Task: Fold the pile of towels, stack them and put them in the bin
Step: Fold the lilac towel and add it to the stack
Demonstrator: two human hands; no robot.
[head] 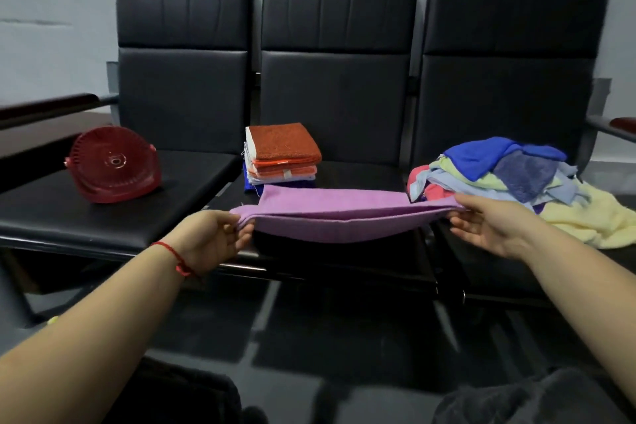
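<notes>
Still, much is left: the jumbled heap of unfolded coloured cloth towels [509, 179] fills the right seat, the red round plastic bin [113, 165] lies tipped and unfilled, a short folded stack [280, 155] waits, and the lilac microfibre towel [337, 217] hangs doubled over the middle seat, pinched by left hand [210, 237] and right hand [488, 220].

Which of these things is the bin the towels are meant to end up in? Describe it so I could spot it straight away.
Look at the row of three black seats; the bin lies on the left-hand one. It is a round dark red plastic basket tipped on its side, its ribbed base showing, and the only hard thing there, unlike the cloth heaps.
</notes>
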